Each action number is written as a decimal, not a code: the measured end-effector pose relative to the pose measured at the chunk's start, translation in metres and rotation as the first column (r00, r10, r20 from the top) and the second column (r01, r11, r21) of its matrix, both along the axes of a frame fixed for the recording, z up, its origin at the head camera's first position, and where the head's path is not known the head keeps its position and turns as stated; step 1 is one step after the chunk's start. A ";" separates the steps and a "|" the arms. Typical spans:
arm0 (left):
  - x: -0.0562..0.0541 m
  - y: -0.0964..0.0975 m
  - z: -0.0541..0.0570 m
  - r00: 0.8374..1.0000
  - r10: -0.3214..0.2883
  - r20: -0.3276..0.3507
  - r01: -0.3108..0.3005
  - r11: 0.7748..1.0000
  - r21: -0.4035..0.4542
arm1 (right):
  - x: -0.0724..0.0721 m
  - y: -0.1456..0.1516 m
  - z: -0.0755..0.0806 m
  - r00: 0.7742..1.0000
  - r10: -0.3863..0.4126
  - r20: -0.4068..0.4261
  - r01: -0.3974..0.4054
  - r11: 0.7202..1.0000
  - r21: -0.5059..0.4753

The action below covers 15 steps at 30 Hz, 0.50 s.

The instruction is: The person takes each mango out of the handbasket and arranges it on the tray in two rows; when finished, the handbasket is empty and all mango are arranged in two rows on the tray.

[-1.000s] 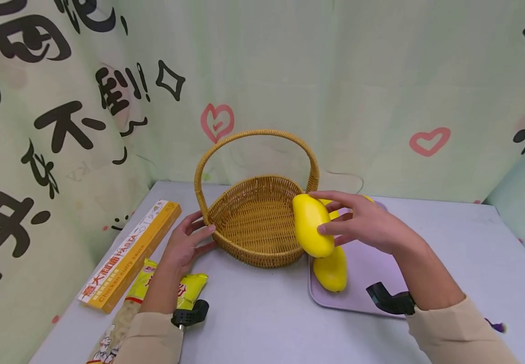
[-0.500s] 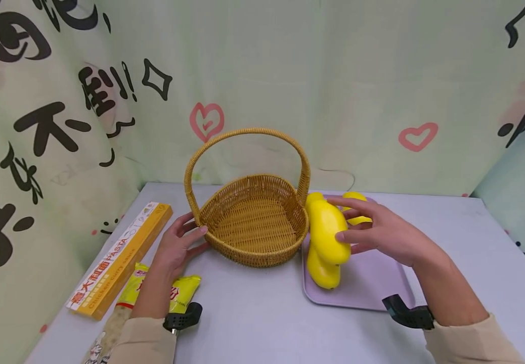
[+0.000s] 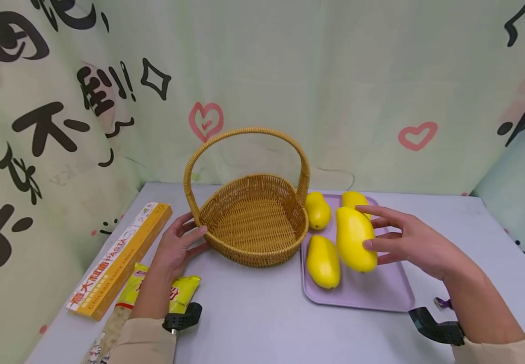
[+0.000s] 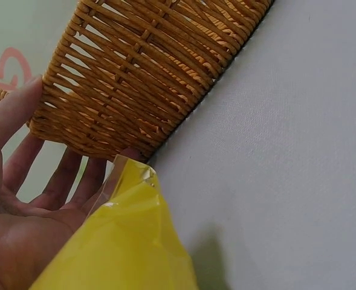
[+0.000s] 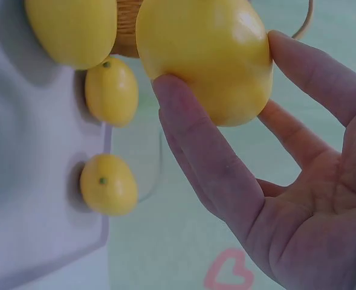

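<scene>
My right hand point(image 3: 410, 242) pinches a yellow mango point(image 3: 355, 240) between thumb and fingertips over the lilac tray point(image 3: 376, 293). The right wrist view shows this mango point(image 5: 208, 54) large, with fingers on two sides of it. Three more mangoes lie on the tray: one at the front left point(image 3: 323, 262), one at the back left point(image 3: 318, 211), one at the back, partly covered by the held one. My left hand point(image 3: 178, 247) holds the left side of an empty wicker basket point(image 3: 253, 257), thumb at the rim near the handle's foot and fingers along the outer wall point(image 4: 129, 78).
Left of the basket lies an orange-and-white pasta box point(image 3: 121, 260). Yellow-ended packets point(image 3: 185, 293) lie under and beside my left forearm. A small purple object point(image 3: 442, 303) sits near my right wrist. A printed curtain point(image 3: 358, 101) hangs behind the table.
My right hand has carried the mango rightward, away from the basket's rim and over the tray, uncovering the two mangoes at the tray's left. The left hand stays at the basket.
</scene>
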<state>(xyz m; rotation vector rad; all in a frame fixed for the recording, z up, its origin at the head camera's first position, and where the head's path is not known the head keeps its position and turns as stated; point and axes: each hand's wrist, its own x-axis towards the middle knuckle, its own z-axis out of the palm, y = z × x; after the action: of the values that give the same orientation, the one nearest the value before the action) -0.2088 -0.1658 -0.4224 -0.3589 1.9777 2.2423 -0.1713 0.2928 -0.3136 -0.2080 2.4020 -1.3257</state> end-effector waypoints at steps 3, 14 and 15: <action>0.000 0.000 0.001 1.000 -0.004 0.000 0.004 1.000 0.001 | 0.003 0.009 -0.004 1.000 -0.017 0.016 0.017 1.000 0.004; 0.000 0.000 0.001 1.000 0.000 0.004 0.000 1.000 0.001 | 0.006 0.034 -0.026 0.993 -0.047 0.106 0.047 0.999 0.006; 0.001 0.000 0.000 1.000 -0.001 0.002 0.001 1.000 0.001 | 0.006 0.035 -0.030 0.992 -0.045 0.114 0.044 0.999 0.009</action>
<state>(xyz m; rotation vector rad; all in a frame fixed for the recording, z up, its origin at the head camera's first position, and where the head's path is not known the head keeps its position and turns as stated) -0.2083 -0.1655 -0.4222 -0.3608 1.9753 2.2411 -0.1653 0.3282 -0.3432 -0.0750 2.3274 -1.3118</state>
